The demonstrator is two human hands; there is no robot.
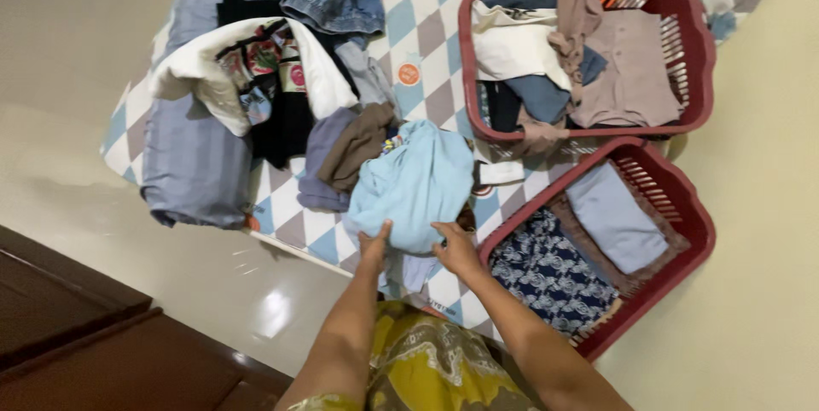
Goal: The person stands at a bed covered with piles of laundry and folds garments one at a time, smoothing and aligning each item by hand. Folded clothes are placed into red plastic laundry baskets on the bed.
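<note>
person's lap: a yellow-green patterned garment [426, 368] fills the bottom edge, both bare forearms reaching forward from it.
left hand [374, 246]: grip clenched on the near hem of the light blue garment [416, 185], thumb on top of the cloth.
right hand [456, 249]: grip likewise pinching that hem, just beside the near corner of the closer basket.
light blue garment: lies bunched on the checked mat [431, 49], between the clothes heap and the baskets, its near edge held in both hands.
step in hand: by the look of it, the piece is being taken up at its hem to be spread or folded; it is not yet flat.
next move: would call for drawing the hem taut and level with both hands, so the bunched far half unrolls without dragging the brown garment [358, 145] beside it.
near red basket [682, 206]: holds a dark floral cloth [546, 270] and a folded pale blue piece [614, 217].
clothes heap [256, 78]: unsorted, left of the blue piece; white, black, grey and denim items overlap.
far red basket [695, 53]: loosely filled with beige, white and blue clothes.
</note>
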